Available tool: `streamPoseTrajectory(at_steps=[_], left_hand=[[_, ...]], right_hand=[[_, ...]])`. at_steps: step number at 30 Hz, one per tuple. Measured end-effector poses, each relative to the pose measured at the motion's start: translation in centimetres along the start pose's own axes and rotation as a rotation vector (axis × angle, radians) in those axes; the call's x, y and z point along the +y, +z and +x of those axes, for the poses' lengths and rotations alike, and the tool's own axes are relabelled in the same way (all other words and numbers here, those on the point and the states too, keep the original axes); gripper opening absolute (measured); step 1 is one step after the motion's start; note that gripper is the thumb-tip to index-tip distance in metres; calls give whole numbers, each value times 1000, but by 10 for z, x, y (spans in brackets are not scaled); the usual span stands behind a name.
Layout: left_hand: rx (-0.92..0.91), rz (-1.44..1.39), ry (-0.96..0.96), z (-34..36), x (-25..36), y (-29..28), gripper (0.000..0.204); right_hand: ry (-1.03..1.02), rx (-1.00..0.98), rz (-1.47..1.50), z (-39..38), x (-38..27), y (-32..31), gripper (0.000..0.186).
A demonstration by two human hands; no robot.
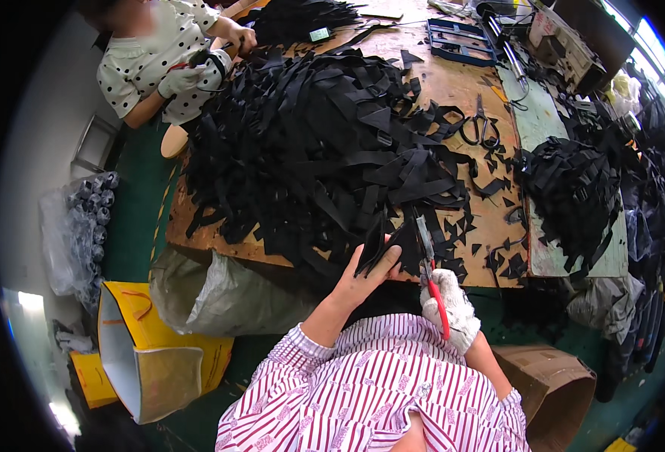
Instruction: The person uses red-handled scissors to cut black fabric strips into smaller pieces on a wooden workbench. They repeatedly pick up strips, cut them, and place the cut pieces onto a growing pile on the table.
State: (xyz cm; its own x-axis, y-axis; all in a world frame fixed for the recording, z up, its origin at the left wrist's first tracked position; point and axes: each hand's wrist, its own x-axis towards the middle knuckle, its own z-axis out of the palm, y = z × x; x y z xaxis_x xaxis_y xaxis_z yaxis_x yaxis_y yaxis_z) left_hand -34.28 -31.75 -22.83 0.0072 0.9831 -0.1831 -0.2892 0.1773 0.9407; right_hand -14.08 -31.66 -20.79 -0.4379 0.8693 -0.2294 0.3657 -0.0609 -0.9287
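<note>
My bare left hand point(364, 277) is closed on a black fabric strap point(402, 245), folded or stacked, at the table's near edge. White-gloved, my right hand point(459, 310) grips red-handled scissors point(426, 239). Their metal blades point away from me, right beside the strap; whether they touch it I cannot tell. Just beyond both hands rises a big heap of black straps point(310, 143), some with buckles. Small black offcuts point(464, 226) lie scattered to its right.
Black-handled scissors point(480, 129) lie on the wooden table point(498, 264). A blue tray point(460, 41) is at the back, and a smaller strap pile point(573, 192) sits at right. A co-worker point(163, 60) stands far left. Below are a yellow bag point(215, 377) and a cardboard box point(551, 377).
</note>
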Motion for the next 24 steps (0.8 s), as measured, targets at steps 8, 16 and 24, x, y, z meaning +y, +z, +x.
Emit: streamPoseTrajectory(at_steps=[8,16,24], left_hand=[[-76,107,271,-1,55,-15,27],[120,-481,314,3,58,-44,23],[540,222,431,61,56,-64,23]], right_hand=[[265,257,371,11,11,8,20],[254,322,424,10,19,19,10],[286,287,460,3,9,17,12]])
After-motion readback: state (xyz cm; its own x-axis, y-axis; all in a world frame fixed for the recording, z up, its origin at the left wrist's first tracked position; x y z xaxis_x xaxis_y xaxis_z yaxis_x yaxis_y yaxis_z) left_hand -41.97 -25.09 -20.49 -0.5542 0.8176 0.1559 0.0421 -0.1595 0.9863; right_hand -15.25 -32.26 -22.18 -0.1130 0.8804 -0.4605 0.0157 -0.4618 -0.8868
